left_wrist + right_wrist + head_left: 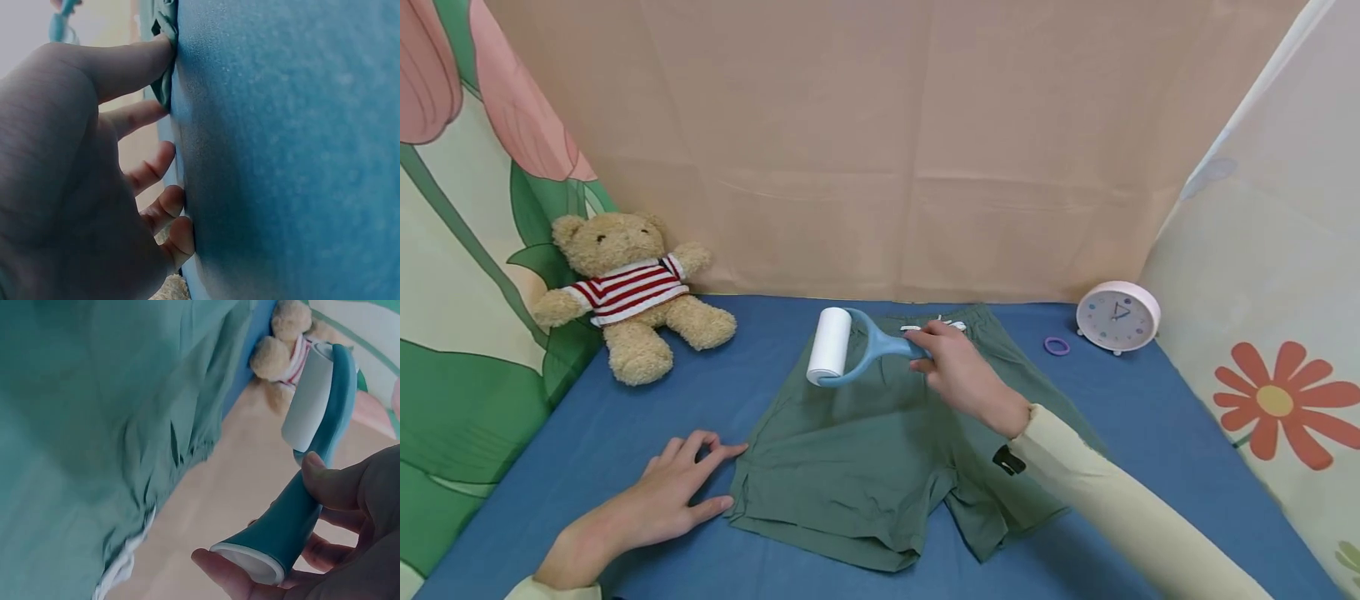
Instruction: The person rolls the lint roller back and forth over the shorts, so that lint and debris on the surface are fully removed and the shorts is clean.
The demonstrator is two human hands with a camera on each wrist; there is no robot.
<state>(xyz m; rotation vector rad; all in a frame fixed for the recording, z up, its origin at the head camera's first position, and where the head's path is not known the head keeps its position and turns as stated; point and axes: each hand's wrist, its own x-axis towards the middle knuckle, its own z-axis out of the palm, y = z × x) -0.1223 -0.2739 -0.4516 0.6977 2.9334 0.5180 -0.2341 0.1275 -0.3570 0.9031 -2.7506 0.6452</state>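
Green shorts (850, 450) lie spread on the blue sheet, waistband with white drawstring toward the back. My right hand (962, 375) grips the blue handle of a lint roller (831, 346), its white roll held over the upper left part of the shorts. In the right wrist view, the thumb lies along the handle of the lint roller (312, 406), above the fabric. My left hand (673, 487) rests at the left leg of the shorts, thumb and index finger apart, their tips touching the fabric edge. The left wrist view shows its other fingers (169, 200) bent against the sheet.
A teddy bear (632, 283) in a red-and-white striped shirt sits at the back left. At the back right stand a pink round clock (1117, 317) and, beside it, a purple ring (1056, 346). A beige cloth wall (850, 167) closes off the back of the blue sheet (1157, 433).
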